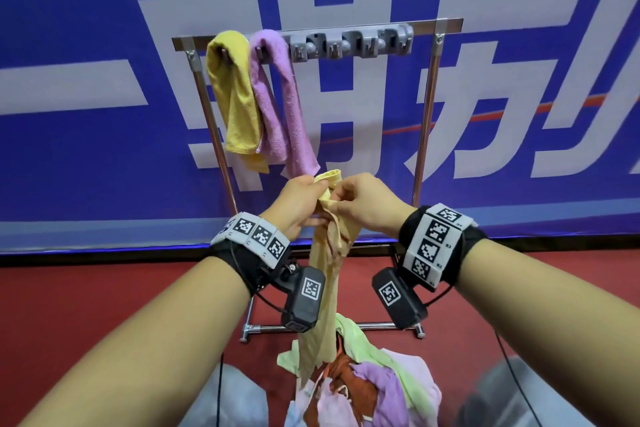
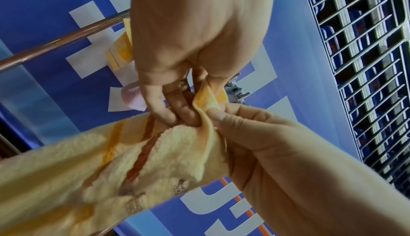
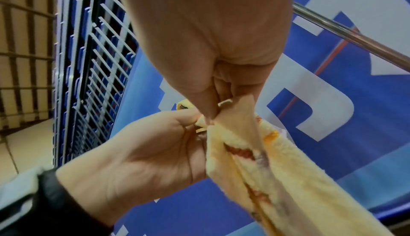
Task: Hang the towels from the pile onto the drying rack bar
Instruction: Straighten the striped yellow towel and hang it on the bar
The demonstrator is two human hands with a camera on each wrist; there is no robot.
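drying rack point(image 1: 427, 107): metal frame standing on the red floor against the blue banner; its top bar point(image 1: 433, 23) runs left to right, with a grey clip strip along the middle and free bar to the right of that
hung towels: a yellow towel point(image 1: 235, 94) and a purple towel point(image 1: 277, 97) are draped side by side at the left end of the bar, both hanging straight down
pile point(image 1: 374, 378): loose heap of green, purple, pink and brown cloths on the floor in front of the rack
pale yellow towel point(image 1: 323, 288): held up between the hands, below the bar and in front of the rack; long axis near vertical, top end at the fingers, bottom end trailing into the pile (it has orange and brown stripes)
handling, as a judgement: soft, limp and light, terry pile so not slippery, nothing fragile; it will sag and bunch, so best taken at the two top corners and spread wide before draping
left hand point(image 1: 301, 204): fingers curled round the bunched top end, thumb pressing the cloth
right hand point(image 1: 363, 204): thumb and fingertip pinch a thin edge point(image 2: 205, 99) just beside the left hand's fingers point(image 2: 175, 106), the two hands almost touching
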